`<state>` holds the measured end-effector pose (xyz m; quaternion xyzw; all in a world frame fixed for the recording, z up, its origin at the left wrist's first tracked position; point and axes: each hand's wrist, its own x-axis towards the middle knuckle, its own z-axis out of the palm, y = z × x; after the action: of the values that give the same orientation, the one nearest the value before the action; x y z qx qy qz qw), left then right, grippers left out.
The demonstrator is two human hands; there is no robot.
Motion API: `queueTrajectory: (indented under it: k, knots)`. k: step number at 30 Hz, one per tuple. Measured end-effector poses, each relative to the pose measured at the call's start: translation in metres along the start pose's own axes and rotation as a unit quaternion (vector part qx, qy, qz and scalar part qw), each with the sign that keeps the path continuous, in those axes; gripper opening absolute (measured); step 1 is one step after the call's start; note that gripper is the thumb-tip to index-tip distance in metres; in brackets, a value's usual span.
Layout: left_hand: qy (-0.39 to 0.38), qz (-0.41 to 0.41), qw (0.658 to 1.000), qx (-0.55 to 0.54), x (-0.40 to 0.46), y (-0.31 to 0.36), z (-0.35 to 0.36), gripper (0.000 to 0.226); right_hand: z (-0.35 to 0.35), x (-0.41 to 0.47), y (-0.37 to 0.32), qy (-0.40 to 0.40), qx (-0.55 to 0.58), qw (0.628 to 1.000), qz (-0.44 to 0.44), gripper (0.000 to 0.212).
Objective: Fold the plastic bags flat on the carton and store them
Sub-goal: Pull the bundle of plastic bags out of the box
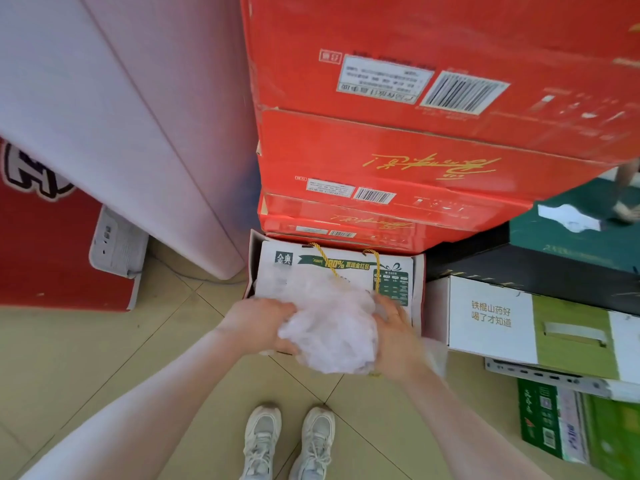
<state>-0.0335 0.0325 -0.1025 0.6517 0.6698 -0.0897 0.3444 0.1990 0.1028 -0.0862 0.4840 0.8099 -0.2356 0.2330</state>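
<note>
A crumpled bundle of thin white plastic bags [329, 327] hangs between both my hands, just above the near end of a low white carton [394, 271] with green print and yellow rope handles. My left hand [259, 322] grips the bundle's left side. My right hand [394, 337] presses against its right side with fingers curled round it. The bundle hides the carton's near half.
Red cartons [398, 161] are stacked high right behind the white carton. A white and green box [491, 317] and other boxes stand to the right. A pale cabinet [114, 133] and a power strip [116, 244] are at left. My shoes [287, 441] stand on the tiled floor.
</note>
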Motion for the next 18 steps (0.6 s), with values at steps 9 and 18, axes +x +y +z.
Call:
queueTrajectory:
  k: [9,18]
  knots:
    - [0.081,-0.059,0.995,-0.025,-0.070,0.017,-0.034,0.033,-0.033,-0.081,0.005,0.040,0.368,0.921,0.123,0.010]
    - [0.114,-0.083,0.989,0.048,-0.120,0.062,-0.086,0.035,-0.056,-0.217,0.051,0.156,0.553,0.781,0.245,0.017]
